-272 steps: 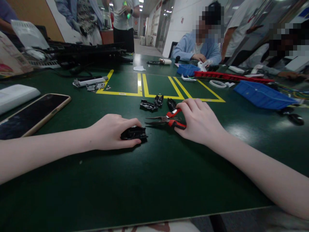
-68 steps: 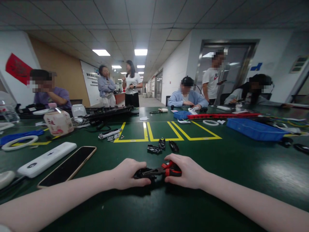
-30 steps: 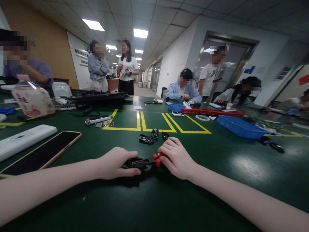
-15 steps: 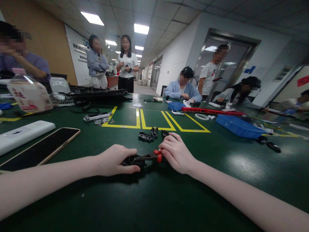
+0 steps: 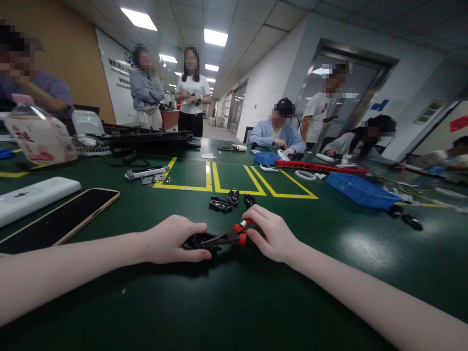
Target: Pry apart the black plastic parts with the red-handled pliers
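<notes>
My left hand point(image 5: 166, 240) is closed around a black plastic part point(image 5: 197, 242), thumb and fingers gripping its sides low over the green table. My right hand point(image 5: 272, 232) holds a pair of pliers point(image 5: 230, 237) by the red handles, which stand apart. The jaws point left and reach into or against the black part; exactly where they touch is hard to see. Just beyond my hands lie more black plastic pieces point(image 5: 221, 204), one of them point(image 5: 233, 196) standing up. Another dark piece point(image 5: 249, 200) sits behind my right fingers and is partly hidden.
A phone point(image 5: 62, 219) and a white oblong device point(image 5: 38, 197) lie at left, near my forearm. Yellow tape point(image 5: 183, 187) outlines boxes on the table. Metal parts point(image 5: 149, 174) rest beside it. A blue tray point(image 5: 360, 192) is at right. Several people sit or stand around.
The pliers' handles have spread wider, and my right fingers have opened out with them. My left hand keeps its grip on the black part. The view has shifted slightly.
</notes>
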The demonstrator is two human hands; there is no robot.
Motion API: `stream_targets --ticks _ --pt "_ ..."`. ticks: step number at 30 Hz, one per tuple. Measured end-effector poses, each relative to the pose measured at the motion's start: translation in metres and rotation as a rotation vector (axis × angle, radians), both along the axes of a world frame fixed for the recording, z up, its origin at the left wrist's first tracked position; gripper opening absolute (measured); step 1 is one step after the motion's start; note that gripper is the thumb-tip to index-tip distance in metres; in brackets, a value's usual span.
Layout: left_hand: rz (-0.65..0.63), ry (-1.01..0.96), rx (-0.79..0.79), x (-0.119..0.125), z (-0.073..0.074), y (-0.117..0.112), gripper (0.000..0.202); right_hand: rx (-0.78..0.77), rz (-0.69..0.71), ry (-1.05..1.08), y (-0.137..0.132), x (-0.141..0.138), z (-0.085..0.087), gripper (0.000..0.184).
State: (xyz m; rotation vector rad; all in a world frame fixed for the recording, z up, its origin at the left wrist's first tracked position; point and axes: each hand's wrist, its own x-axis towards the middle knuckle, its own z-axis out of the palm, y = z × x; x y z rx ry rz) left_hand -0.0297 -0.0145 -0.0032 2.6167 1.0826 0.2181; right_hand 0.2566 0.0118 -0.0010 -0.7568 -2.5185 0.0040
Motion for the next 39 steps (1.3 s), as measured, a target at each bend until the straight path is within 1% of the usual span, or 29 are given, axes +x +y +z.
stream_targets --ticks 7,11,14,17,21,23,26,29,31,39 --pt "-0.018 -0.017 0.015 -0.0002 -0.0016 0.0001 0.045 -0.005 -0.014 0.042 -0.0005 -0.0007 -0.0012 0.021" --pt "-0.032 -0.015 0.030 -0.0012 -0.0022 0.0000 0.046 -0.024 -0.014 0.063 0.0001 -0.0007 -0.0017 0.020" --pt "-0.016 -0.022 0.030 -0.0012 -0.0008 -0.0018 0.046 -0.040 -0.008 0.087 0.0010 -0.0006 -0.0017 0.019" --pt "0.001 -0.021 0.021 -0.0008 0.0009 -0.0033 0.044 -0.051 0.009 0.112 0.0009 -0.0007 -0.0017 0.018" --pt "-0.012 -0.010 0.026 -0.0012 -0.0002 -0.0023 0.043 -0.066 0.054 0.115 -0.0011 -0.0004 -0.0017 0.020" --pt "-0.019 0.000 0.044 -0.0014 -0.0014 -0.0019 0.043 -0.071 0.069 0.113 -0.0020 0.0000 -0.0011 0.021" --pt "-0.031 0.009 0.115 -0.0009 -0.0020 -0.0031 0.041 -0.075 0.075 0.110 -0.0027 0.0006 0.0007 0.022" --pt "-0.045 -0.006 0.203 0.0000 -0.0012 -0.0052 0.039 -0.082 0.066 0.112 -0.0025 0.0004 0.0020 0.023" --pt "-0.038 -0.026 0.222 0.0004 -0.0002 -0.0061 0.039 -0.086 0.047 0.123 -0.0020 -0.0003 0.0020 0.022" --pt "0.041 -0.089 0.096 0.0023 0.0063 -0.0080 0.046 -0.131 -0.041 0.174 -0.0048 -0.0045 -0.0001 0.014"
